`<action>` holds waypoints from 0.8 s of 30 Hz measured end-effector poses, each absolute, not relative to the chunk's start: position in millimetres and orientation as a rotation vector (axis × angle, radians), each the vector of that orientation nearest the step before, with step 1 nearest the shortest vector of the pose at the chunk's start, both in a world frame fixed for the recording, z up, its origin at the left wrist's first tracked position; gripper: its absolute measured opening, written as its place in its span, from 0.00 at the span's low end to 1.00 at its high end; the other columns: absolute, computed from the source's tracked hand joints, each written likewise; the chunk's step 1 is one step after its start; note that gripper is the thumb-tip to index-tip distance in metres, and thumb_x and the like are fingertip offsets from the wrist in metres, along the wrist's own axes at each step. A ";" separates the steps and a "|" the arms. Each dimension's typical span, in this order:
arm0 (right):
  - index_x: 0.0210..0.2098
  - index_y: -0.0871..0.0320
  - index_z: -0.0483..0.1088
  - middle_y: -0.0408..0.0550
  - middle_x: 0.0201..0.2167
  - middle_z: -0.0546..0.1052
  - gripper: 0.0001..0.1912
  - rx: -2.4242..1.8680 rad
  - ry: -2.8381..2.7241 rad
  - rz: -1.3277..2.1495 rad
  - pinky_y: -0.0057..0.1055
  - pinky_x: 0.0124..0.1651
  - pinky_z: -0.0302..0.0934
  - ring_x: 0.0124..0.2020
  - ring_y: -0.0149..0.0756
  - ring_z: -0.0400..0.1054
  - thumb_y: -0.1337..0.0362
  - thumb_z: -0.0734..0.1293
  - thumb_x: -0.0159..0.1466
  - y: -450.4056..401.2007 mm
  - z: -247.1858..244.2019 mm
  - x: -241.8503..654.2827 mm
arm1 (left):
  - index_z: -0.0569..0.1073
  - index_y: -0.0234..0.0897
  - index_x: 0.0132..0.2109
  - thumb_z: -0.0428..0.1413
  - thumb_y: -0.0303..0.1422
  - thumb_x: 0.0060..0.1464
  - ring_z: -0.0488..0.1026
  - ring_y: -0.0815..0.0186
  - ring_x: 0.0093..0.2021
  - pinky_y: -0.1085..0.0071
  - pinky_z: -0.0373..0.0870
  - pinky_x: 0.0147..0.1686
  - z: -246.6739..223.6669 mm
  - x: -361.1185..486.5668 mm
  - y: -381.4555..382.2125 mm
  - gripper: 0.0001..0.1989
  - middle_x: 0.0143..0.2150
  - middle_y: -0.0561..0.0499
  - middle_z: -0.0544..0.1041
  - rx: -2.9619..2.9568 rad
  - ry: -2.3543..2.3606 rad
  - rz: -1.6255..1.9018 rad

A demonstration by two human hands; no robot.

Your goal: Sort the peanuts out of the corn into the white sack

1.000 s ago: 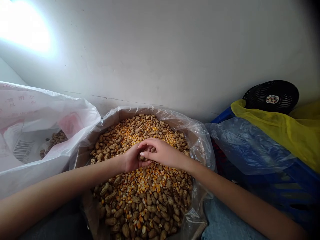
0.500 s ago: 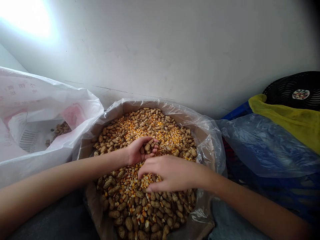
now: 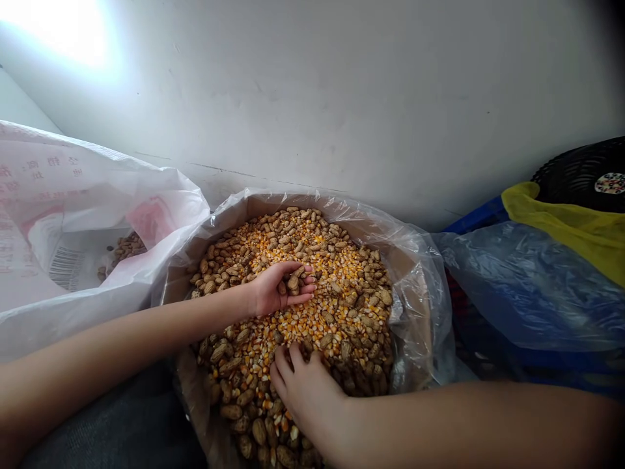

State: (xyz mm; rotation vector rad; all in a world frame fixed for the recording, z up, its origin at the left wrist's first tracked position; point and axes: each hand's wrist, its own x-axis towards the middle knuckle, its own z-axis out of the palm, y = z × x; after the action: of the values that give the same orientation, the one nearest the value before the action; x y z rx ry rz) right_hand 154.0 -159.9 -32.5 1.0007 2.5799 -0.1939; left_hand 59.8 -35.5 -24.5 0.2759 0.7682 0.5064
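Observation:
Corn kernels and unshelled peanuts lie mixed in a cardboard box lined with a clear plastic bag. Over the middle of the heap, my left hand is palm up, its fingers curled around several peanuts. Nearer to me, my right hand is palm down on the heap. Its fingers are bent and somewhat apart, the tips touching peanuts and kernels. I see nothing held in it, though its underside is hidden.
A white woven sack stands open at the left, with peanuts inside. On the right are a blue crate, clear plastic sheeting, a yellow cloth or bag and a black fan. A pale wall rises behind the box.
My right hand has come away from beside the left hand, down towards me onto the heap. My left hand stays about where it was with peanuts in its palm. The view has shifted slightly.

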 end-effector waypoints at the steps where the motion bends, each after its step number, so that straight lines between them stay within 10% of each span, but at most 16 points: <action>1: 0.46 0.63 0.62 0.65 0.46 0.64 0.19 1.036 2.581 -0.200 0.51 0.26 0.61 0.42 0.56 0.60 0.69 0.60 0.54 -162.3 -36.0 153.4 | 0.67 0.33 0.36 0.48 0.30 0.48 0.71 0.70 0.28 0.74 0.70 0.30 -24.8 59.3 -34.9 0.08 0.28 0.49 0.71 0.274 0.768 0.510; 10: 0.43 0.64 0.63 0.62 0.42 0.66 0.25 0.948 2.537 -0.355 0.41 0.26 0.62 0.39 0.51 0.62 0.73 0.66 0.43 -135.8 -23.1 152.8 | 0.67 0.33 0.35 0.47 0.31 0.48 0.71 0.70 0.27 0.74 0.70 0.29 -24.2 57.2 -34.3 0.08 0.27 0.49 0.71 0.278 0.818 0.510; 15: 0.33 0.60 0.68 0.48 0.30 0.71 0.11 1.080 2.243 -1.391 0.28 0.28 0.60 0.28 0.33 0.65 0.67 0.62 0.50 -93.9 -8.2 171.2 | 0.67 0.33 0.35 0.47 0.31 0.48 0.71 0.69 0.27 0.72 0.70 0.30 -23.3 56.3 -31.5 0.07 0.26 0.49 0.70 0.304 0.827 0.533; 24: 0.38 0.61 0.65 0.46 0.32 0.70 0.19 1.293 0.967 -2.893 0.19 0.19 0.59 0.25 0.25 0.66 0.54 0.54 0.58 -63.0 -1.8 183.9 | 0.66 0.35 0.33 0.48 0.33 0.46 0.69 0.69 0.21 0.74 0.67 0.21 -28.0 54.6 -27.0 0.07 0.22 0.52 0.69 0.265 0.809 0.510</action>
State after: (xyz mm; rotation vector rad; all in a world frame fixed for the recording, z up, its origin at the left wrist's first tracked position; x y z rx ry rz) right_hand 183.9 -63.0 -1.8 1.2926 0.9666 -2.8929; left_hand 54.6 -27.0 -28.0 0.2647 0.8093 0.5099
